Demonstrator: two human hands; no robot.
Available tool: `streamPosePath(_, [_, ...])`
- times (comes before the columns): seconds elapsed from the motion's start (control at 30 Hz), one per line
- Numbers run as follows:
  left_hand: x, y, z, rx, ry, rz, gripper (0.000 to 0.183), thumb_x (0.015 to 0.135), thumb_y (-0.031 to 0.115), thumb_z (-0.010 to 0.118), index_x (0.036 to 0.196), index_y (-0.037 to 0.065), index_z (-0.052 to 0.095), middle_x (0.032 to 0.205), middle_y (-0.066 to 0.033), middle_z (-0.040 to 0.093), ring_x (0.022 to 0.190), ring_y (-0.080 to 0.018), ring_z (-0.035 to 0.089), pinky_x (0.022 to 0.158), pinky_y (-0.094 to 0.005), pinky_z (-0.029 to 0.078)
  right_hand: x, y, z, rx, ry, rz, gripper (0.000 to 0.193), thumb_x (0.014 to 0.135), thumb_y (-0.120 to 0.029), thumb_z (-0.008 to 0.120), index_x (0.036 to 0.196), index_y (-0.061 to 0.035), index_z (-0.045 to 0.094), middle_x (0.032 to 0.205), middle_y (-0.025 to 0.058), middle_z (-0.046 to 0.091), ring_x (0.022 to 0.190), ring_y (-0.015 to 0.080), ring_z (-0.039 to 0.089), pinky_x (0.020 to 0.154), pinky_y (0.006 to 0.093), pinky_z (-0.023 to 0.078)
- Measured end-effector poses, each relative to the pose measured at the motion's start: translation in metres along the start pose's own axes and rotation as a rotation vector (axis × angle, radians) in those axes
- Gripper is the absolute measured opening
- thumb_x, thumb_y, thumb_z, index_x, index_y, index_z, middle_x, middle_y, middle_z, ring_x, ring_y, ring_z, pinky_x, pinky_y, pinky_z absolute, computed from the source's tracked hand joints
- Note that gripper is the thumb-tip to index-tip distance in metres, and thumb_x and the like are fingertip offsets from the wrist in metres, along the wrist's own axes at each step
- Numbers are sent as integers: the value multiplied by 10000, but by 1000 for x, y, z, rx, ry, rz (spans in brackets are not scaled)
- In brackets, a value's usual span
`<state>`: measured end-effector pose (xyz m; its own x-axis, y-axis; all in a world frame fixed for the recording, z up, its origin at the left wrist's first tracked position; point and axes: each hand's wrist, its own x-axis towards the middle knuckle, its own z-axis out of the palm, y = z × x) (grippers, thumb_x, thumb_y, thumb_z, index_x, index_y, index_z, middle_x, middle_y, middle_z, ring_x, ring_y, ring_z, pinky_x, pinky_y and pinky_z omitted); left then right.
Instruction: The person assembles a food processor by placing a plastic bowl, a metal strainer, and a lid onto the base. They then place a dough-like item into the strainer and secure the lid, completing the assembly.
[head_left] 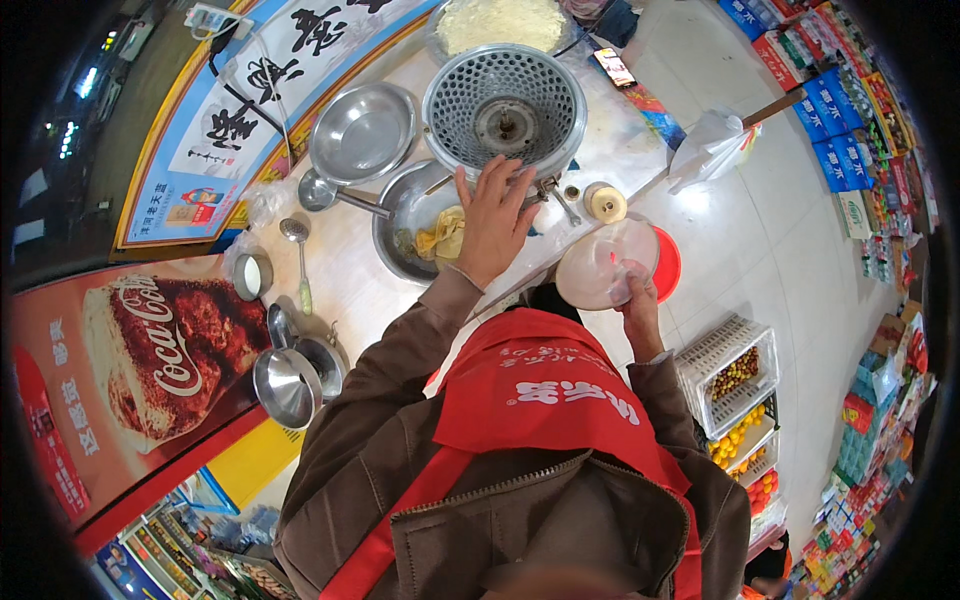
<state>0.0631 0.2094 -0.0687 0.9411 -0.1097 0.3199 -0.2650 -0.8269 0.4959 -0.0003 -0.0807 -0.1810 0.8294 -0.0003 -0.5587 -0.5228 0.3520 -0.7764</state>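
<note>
My left hand (490, 225) reaches over the near edge of a round metal drum (455, 100) with a perforated inner wall and a central spindle. Its fingers are spread, and nothing shows in them; whether they touch the drum I cannot tell. Under that wrist is a wide metal basin (385, 225) with a crumpled yellow cloth (447, 238) inside. At the table's right edge, my right hand (640, 308) grips the rim of a translucent round plastic lid (598, 262). Partly hidden behind the lid is a red round object (668, 262).
An empty metal bowl (362, 130), a ladle (317, 190), a slotted spoon (297, 235) and a metal funnel (287, 385) lie to the left. A pan of pale granules (500, 25) stands beyond the drum. A phone (614, 67) and fruit crates (728, 370) are at right.
</note>
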Motion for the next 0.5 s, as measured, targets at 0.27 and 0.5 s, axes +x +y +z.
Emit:
streamPosePath(0.27, [-16, -17, -7, 135, 16, -64, 551, 874, 240, 626, 1394, 139, 472, 1449, -100, 371, 1403, -303, 266, 1117, -600, 20, -4, 1, -6, 25, 34, 0, 249, 980, -214, 506, 1171, -81, 591, 850, 2, 626, 612, 91, 557, 467, 230, 395])
streamPosePath(0.5, [-20, -14, -5, 174, -74, -93, 715, 838, 238, 661, 1475, 155, 346, 1505, -120, 294, 1444, -322, 172, 1108, -629, 10, -3, -3, 4, 6, 6, -4, 305, 983, -187, 484, 1243, -62, 581, 906, -1, 646, 623, 68, 538, 470, 218, 389])
